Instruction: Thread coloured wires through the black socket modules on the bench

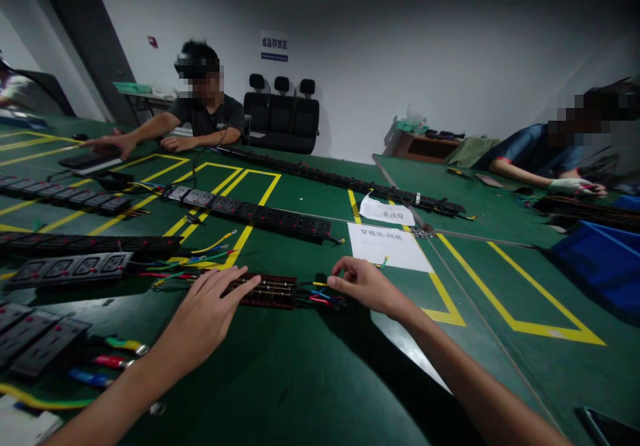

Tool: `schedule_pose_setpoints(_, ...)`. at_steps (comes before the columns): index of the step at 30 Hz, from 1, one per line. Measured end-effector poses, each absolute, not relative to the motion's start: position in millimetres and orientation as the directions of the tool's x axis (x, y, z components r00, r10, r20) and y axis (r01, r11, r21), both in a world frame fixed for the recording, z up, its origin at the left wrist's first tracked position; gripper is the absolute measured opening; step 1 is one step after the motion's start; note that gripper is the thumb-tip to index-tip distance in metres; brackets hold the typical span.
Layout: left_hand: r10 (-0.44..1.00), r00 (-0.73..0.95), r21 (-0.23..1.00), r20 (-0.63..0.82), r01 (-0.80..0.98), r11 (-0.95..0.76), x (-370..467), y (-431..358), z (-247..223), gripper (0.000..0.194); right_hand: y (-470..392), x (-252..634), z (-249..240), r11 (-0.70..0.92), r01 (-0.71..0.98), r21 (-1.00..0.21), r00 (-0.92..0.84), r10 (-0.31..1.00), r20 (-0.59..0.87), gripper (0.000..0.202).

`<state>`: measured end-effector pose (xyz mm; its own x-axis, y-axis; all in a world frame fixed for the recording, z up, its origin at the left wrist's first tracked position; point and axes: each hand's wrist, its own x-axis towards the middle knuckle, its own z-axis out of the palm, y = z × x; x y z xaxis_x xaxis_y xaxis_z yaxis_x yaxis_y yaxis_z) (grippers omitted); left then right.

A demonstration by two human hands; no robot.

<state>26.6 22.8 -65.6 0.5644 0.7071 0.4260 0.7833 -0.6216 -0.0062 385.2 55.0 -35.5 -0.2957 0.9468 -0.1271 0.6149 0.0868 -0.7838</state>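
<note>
A dark module (277,291) with metal strips along its top lies on the green table in front of me. My left hand (213,303) rests over its left end, fingers spread. From its right end come yellow, blue and red wires (323,297). There my right hand (361,285) has its thumb and index finger pressed together at the end of a yellow wire. Red and yellow-green wires (173,276) lead left from the module, partly hidden by my left hand.
Black socket strips (250,213) lie at the left and across the middle. Paper sheets (390,247) lie beyond my right hand. A blue bin (600,266) stands at the right. Two people work across the table, and part of another shows far left. A dark device (607,427) lies bottom right.
</note>
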Motion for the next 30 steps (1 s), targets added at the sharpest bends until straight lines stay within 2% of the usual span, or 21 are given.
schedule_pose_setpoints(3,0.712,0.558,-0.012,0.426,0.790,-0.613,26.0,22.8,-67.7,0.057,55.3,396.2,-27.7,-0.017,0.619,-0.785,-0.341,0.895,-0.288,0.046)
schedule_pose_setpoints(6,0.710,0.562,-0.020,0.424,0.790,-0.612,25.2,23.0,-69.0,0.057,53.8,400.7,-23.6,-0.040,0.611,-0.791,-0.448,0.806,-0.387,0.048)
schedule_pose_setpoints(9,0.718,0.557,-0.016,0.416,0.795,-0.607,24.1,23.8,-70.3,0.056,51.9,398.3,-23.8,-0.044,0.596,-0.802,-0.487,0.774,-0.404,0.051)
schedule_pose_setpoints(14,0.718,0.546,0.004,0.432,0.795,-0.607,23.6,24.7,-71.8,0.056,47.7,394.1,-16.0,-0.117,0.570,-0.814,-0.409,0.818,-0.404,0.045)
schedule_pose_setpoints(18,0.713,0.546,0.002,0.441,0.793,-0.609,23.6,24.4,-72.3,0.056,42.8,393.6,-4.9,-0.086,0.569,-0.818,-0.378,0.856,-0.353,0.038)
schedule_pose_setpoints(22,0.712,0.545,-0.010,0.443,0.797,-0.604,22.5,25.2,-74.6,0.059,42.3,392.9,-3.8,0.062,0.579,-0.813,-0.388,0.898,-0.208,0.022)
schedule_pose_setpoints(25,0.707,0.541,-0.014,0.456,0.798,-0.602,22.3,26.1,-76.6,0.058,43.6,391.7,-4.6,0.149,0.648,-0.747,-0.394,0.905,-0.161,0.013)
schedule_pose_setpoints(30,0.695,0.544,-0.035,0.469,0.798,-0.601,23.7,25.8,-76.3,0.061,44.0,389.0,-3.1,0.292,0.719,-0.630,-0.436,0.896,-0.082,0.018)
